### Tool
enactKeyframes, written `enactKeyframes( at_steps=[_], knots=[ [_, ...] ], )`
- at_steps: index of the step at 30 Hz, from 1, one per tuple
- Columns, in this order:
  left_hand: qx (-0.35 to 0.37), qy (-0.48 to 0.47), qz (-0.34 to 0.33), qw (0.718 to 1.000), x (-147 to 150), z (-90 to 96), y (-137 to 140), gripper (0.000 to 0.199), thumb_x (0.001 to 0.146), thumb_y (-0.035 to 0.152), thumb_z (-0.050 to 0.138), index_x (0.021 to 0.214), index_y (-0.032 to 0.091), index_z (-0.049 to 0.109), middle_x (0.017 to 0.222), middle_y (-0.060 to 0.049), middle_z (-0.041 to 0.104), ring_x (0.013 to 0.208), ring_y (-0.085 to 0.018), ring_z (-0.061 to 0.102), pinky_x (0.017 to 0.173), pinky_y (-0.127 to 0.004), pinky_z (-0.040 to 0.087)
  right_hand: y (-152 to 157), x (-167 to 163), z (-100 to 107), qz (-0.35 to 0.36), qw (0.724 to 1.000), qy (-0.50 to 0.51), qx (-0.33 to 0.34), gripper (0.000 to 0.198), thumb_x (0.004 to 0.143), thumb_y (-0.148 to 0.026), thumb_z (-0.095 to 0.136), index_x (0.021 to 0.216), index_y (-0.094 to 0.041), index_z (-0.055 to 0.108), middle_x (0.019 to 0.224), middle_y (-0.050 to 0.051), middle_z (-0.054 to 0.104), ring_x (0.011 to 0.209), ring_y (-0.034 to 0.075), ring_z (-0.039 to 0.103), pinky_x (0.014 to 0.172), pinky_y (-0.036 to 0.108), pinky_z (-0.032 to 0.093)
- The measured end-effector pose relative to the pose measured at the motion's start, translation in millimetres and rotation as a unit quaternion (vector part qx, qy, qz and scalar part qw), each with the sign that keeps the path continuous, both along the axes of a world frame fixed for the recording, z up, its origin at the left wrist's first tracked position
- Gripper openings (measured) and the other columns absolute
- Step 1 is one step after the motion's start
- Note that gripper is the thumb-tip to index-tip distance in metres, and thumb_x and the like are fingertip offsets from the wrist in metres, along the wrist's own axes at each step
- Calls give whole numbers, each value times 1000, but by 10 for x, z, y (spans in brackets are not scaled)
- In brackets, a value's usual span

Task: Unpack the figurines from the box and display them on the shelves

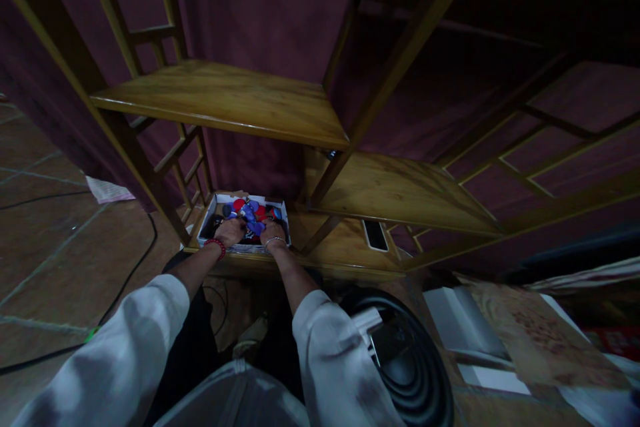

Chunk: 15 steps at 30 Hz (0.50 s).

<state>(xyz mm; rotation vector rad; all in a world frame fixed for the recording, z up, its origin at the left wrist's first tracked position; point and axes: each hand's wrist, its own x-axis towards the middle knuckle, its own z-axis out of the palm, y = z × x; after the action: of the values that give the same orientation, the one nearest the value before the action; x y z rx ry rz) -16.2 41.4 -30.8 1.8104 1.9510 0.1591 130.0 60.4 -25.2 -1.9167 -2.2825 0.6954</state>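
Note:
A shallow white cardboard box [287, 217] sits on the lowest wooden shelf, holding a jumble of purple, red and blue items [254, 219] that look soft; their kind cannot be made out. My left hand [231, 232], with a red bead bracelet at the wrist, reaches into the box's left side, fingers curled at the purple and dark items. On the right side, my right hand [273, 231], wearing a thin pale bangle, has its fingers bent down against the purple and red items. The fingertips of both hands are partly hidden among the contents.
A wooden shelf board [225, 97] overhangs the box, and a slanted post [320, 233] stands to its right. A phone [375, 235] lies farther right on the low shelf. A black ribbed round object [425, 373] stands beside my right arm. Cables [143, 260] run across the floor.

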Motion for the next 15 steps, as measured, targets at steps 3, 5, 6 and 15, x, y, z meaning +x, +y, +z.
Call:
enactKeyframes(
  at_steps=[3, 5, 6, 15],
  knots=[
    [4, 0, -4, 1000, -9, -24, 9, 27, 78, 35, 44, 91, 21, 64, 97, -8, 65, 91, -19, 59, 78, -27, 44, -15, -2, 23, -11, 1000, 11, -7, 36, 77, -12, 44, 110, -23, 57, 105, 5, 64, 99, 16, 58, 82, 23, 43],
    [0, -4, -5, 1000, -13, -27, 14, 25, 78, 34, 45, 88, 21, 64, 96, -7, 65, 90, -18, 59, 78, -26, 44, -20, -5, 30, -12, 1000, 14, -9, 38, 77, -11, 44, 111, -23, 56, 105, 5, 64, 99, 16, 58, 82, 23, 43],
    [-1, -7, -6, 1000, -12, -24, 14, 24, 77, 32, 45, 87, 21, 64, 96, -7, 65, 90, -17, 59, 78, -25, 43, -22, -6, 30, -12, 1000, 16, -7, 38, 76, -10, 45, 111, -23, 56, 105, 5, 64, 99, 16, 58, 83, 22, 43],
    [3, -59, 39, 997, 19, 42, -35, 24, 74, 34, 53, 93, 23, 63, 96, -3, 66, 91, -16, 59, 76, -22, 43, -57, -33, 10, -51, 998, 23, 39, 37, 76, -14, 48, 111, -24, 56, 108, 5, 62, 99, 18, 57, 82, 25, 43]
  ],
)
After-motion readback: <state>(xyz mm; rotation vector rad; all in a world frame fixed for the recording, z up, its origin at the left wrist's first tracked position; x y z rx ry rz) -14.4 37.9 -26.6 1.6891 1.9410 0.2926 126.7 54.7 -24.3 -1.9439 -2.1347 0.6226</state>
